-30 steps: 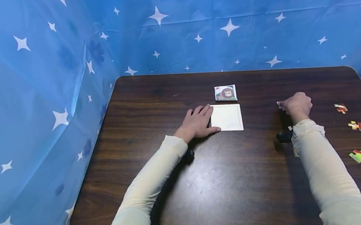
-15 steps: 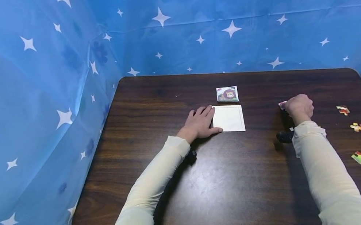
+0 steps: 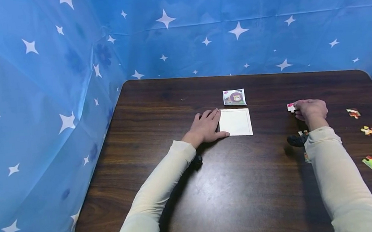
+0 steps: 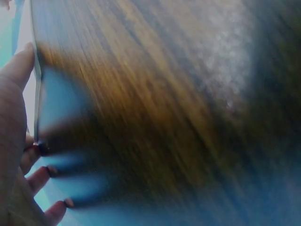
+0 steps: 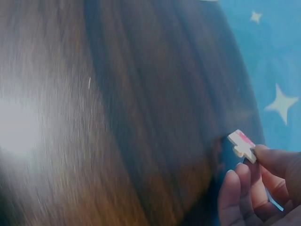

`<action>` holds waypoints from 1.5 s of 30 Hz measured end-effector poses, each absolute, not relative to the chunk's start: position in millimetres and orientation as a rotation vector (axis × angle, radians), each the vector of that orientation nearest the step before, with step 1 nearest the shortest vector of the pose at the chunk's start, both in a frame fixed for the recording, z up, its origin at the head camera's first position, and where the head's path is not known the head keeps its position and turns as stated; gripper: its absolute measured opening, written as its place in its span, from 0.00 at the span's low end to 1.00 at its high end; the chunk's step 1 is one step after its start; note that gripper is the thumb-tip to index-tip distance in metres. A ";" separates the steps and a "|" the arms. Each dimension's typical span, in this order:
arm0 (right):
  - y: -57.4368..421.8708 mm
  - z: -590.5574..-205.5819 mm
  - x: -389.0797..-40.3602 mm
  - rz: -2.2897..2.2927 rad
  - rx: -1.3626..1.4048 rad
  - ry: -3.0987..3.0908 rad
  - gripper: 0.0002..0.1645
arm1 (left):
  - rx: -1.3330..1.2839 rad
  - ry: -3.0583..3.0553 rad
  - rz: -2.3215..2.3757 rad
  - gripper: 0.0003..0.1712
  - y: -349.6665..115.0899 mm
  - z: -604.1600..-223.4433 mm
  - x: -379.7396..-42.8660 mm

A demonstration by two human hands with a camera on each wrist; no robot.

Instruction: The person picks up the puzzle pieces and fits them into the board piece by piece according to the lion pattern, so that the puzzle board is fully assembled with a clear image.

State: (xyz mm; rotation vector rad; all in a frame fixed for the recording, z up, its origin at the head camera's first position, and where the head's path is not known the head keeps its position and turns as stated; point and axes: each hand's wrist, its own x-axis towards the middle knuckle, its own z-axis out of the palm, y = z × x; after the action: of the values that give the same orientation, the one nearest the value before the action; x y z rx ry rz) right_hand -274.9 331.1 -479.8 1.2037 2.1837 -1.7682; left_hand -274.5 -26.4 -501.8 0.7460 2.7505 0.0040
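My left hand [image 3: 204, 128] lies with spread, straight fingers at the left edge of a white square board [image 3: 236, 122], its thumb along the near corner. In the left wrist view the thumb and fingertips [image 4: 55, 212] touch the board's edge and the table. My right hand [image 3: 313, 111] pinches a white and pink jigsaw piece [image 5: 242, 145] between thumb and fingers, over the right part of the table. Two more jigsaw pieces, one a small piece [image 3: 307, 157], show partly hidden beside my right wrist and sleeve.
Behind the board lies a lion picture card [image 3: 234, 97]. Farther right, a red and white piece [image 3: 354, 113], a yellow and red piece [image 3: 369, 131] and a green and red piece [image 3: 370, 162] lie on the dark wooden table [image 3: 248, 192]. A blue star-patterned curtain [image 3: 197, 28] surrounds it.
The right hand has shifted slightly right and turned, so more of the pinched jigsaw piece shows. The left hand stays at the board; the head view has moved a little.
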 end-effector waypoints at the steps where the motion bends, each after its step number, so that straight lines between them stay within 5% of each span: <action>1: 328.0 -478.7 -275.7 -1.803 1.191 2.151 0.07 | 0.740 2.748 0.009 0.57 -26.9 -502.4 -275.4; 15: 223.9 -479.2 -288.7 -1.785 0.704 2.232 0.18 | 0.722 2.760 0.006 0.57 -33.2 -502.1 -277.9; 23: 176.0 -483.8 -289.4 -1.626 0.603 2.314 0.15 | 0.726 2.768 0.003 0.57 -31.5 -502.1 -279.5; 45: 147.4 -495.8 -294.0 -1.586 0.549 2.319 0.14 | 0.746 2.771 -0.019 0.57 -27.3 -499.4 -273.0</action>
State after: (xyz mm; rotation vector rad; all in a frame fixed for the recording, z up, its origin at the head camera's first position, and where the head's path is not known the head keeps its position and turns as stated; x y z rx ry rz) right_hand -294.0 147.4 -495.8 0.5490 2.3187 -1.5855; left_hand -273.0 -27.3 -499.4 0.7460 2.7711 -0.0185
